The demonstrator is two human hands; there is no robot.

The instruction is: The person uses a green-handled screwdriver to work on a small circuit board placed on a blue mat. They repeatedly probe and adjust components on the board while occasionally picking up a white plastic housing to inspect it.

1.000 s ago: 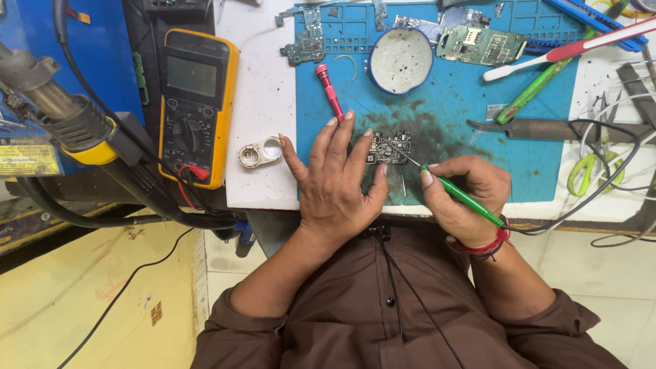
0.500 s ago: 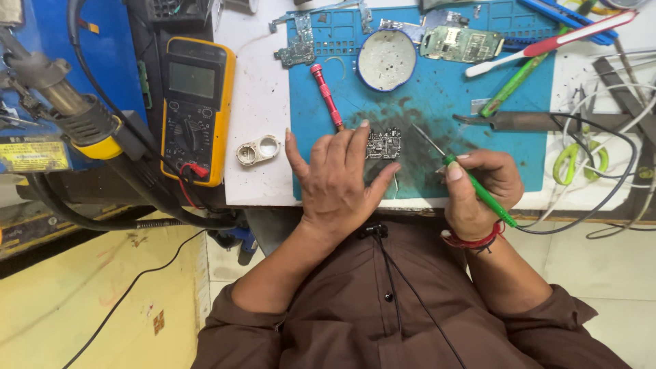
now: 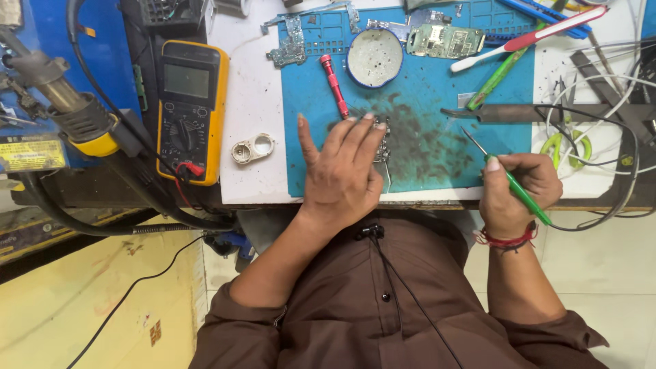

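The left hand [image 3: 339, 174] lies flat, fingers spread, on the blue mat [image 3: 437, 147], pressing down a small circuit board [image 3: 381, 142] near the mat's middle. The right hand [image 3: 514, 195] sits at the mat's near right edge — fingers curled around a green soldering iron [image 3: 511, 181], tip raised over the mat, apart from the board.

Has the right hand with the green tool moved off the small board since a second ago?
Yes. The right hand and its green tool have drawn rightward, away from the small circuit board that the left hand pins to the blue mat.
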